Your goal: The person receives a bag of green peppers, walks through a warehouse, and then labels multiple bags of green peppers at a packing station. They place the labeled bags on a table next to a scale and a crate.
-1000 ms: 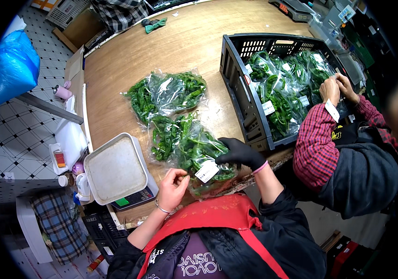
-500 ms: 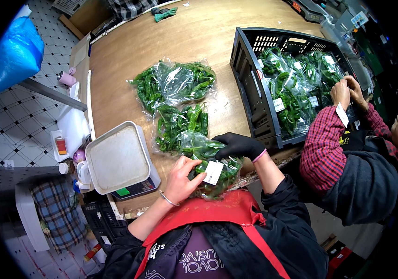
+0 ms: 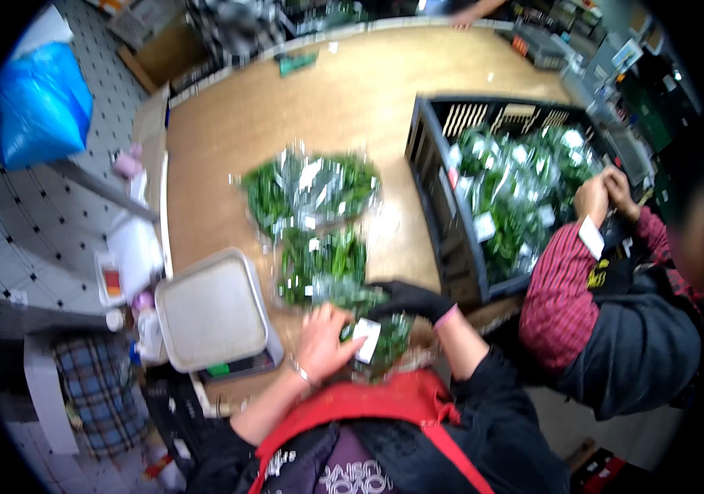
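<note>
A clear plastic bag of green peppers (image 3: pixel 391 344) lies at the table's near edge, against my red apron. On it is a white label (image 3: pixel 366 339). My left hand (image 3: pixel 324 339), bare with a bracelet at the wrist, grips the bag's left side, its thumb at the label. My right hand (image 3: pixel 410 302), in a black glove, is closed over the bag's upper right part; its fingertips are partly hidden. Just beyond lie more bagged green peppers, a smaller bag (image 3: pixel 331 257) and a wide bag (image 3: pixel 312 191). Motion blurs the picture.
A scale with a pale tray (image 3: pixel 212 311) stands to my left. At the right, a black crate (image 3: pixel 442 206) holds several labelled bags of peppers. Beside it is a co-worker in a checked sleeve (image 3: pixel 562 309), hands together at its rim. A green cloth (image 3: pixel 296 63) lies far off.
My view has tilted, so the table and crate sit lower in the picture. Another person's hand now shows at the far table edge. My hands keep hold of the bag.
</note>
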A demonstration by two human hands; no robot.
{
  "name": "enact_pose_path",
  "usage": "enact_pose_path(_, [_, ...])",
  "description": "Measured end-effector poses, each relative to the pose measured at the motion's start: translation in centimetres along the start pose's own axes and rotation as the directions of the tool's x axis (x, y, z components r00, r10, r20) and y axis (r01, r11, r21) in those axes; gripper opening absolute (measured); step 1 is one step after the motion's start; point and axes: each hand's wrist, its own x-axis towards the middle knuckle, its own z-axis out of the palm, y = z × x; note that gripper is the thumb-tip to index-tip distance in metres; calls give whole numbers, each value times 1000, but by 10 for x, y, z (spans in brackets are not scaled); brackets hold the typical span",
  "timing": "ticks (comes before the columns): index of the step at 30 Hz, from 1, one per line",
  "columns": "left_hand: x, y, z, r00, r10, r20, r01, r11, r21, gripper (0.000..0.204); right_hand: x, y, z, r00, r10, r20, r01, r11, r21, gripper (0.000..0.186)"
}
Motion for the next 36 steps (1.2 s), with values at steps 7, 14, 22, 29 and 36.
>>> enact_pose_path(7, [4,-11,-2,992,-112,64,121,977,-173,35,6,-11,1,999,-29,14,29,999,-20,62])
enact_pose_path(14, [13,-32,0,927,-268,262,374,714,-592,14,6,-12,0,994,-109,-1,108,981,-158,59])
enact_pose_path(22, [9,-43,-5,913,-287,292,409,658,-632,15,5,-35,3,993,-108,45,116,952,-282,64])
enact_pose_path(29, [15,-47,-2,931,-222,290,361,675,-644,13,11,-14,-7,998,-56,-16,50,957,-285,69])
enact_pose_path(36, [15,-37,-11,889,-266,373,456,588,-668,12,-16,-11,3,864,-434,-256,286,841,-459,45])
